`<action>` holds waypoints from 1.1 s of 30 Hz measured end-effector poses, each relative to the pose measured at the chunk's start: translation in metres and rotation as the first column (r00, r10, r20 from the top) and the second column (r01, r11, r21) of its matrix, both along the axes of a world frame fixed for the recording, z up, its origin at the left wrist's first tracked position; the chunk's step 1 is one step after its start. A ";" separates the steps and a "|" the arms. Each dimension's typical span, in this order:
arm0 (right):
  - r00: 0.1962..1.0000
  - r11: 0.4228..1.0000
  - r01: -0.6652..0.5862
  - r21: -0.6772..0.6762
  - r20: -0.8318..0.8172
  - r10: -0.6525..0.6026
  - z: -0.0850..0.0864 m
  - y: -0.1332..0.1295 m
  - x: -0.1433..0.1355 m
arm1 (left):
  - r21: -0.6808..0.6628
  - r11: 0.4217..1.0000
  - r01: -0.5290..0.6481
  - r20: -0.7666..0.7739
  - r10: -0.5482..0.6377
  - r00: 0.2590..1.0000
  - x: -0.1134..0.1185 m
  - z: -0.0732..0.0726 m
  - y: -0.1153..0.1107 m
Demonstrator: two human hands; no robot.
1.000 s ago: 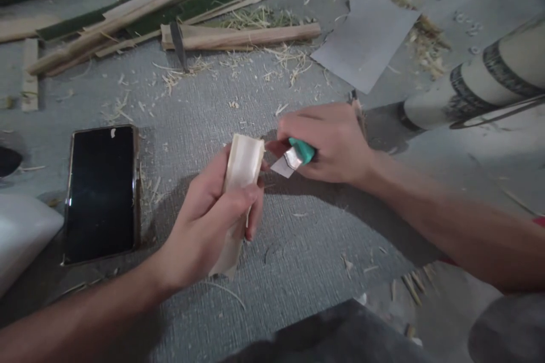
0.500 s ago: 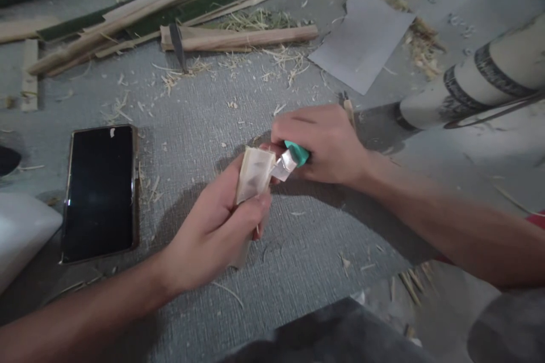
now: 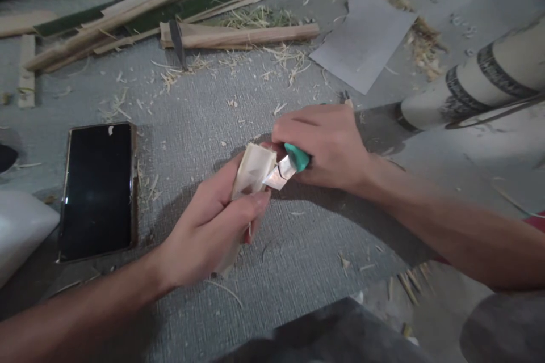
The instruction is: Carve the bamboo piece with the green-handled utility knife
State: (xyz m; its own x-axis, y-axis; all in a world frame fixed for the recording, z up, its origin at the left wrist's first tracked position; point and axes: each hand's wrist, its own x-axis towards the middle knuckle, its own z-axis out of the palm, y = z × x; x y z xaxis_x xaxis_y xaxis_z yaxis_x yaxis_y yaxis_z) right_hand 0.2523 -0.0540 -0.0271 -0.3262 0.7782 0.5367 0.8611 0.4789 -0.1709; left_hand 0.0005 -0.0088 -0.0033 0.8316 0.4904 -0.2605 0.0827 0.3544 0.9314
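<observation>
My left hand (image 3: 221, 210) is closed around a pale piece of split bamboo (image 3: 254, 167), thumb lying along its near side. Part of the piece shows below the palm, blurred. In my right hand (image 3: 323, 144) is a green-handled utility knife (image 3: 297, 157), the fingers wrapped round its handle. The knife's short, bright blade points down and left and meets the right edge of the bamboo piece, just above my left thumb. Most of the handle is hidden inside the right fist.
A smartphone (image 3: 97, 190) lies at the left. Split bamboo strips (image 3: 170, 0) and a dark-bladed tool with a wooden handle (image 3: 251, 37) lie at the back. Grey paper (image 3: 364, 39) rests by a banded tube (image 3: 468, 85). Shavings litter the grey textured surface (image 3: 204, 108).
The knife blade has slid down and left along the bamboo's edge and shows more of its flat. My left hand and the bamboo piece have shifted slightly left and tilted.
</observation>
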 end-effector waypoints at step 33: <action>0.945 0.957 0.288 -0.017 -0.158 -0.287 0.000 0.000 -0.004 | -0.190 0.982 -0.002 0.124 0.026 0.992 -0.002 0.000 0.002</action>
State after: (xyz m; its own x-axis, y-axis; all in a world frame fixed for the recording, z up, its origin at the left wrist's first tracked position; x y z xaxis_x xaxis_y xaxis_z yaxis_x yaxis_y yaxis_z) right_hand 0.2482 -0.0538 -0.0276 -0.0002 0.8232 0.5677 0.9249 0.2161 -0.3129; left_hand -0.0017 -0.0065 -0.0038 0.8570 0.4542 -0.2434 -0.0369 0.5251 0.8502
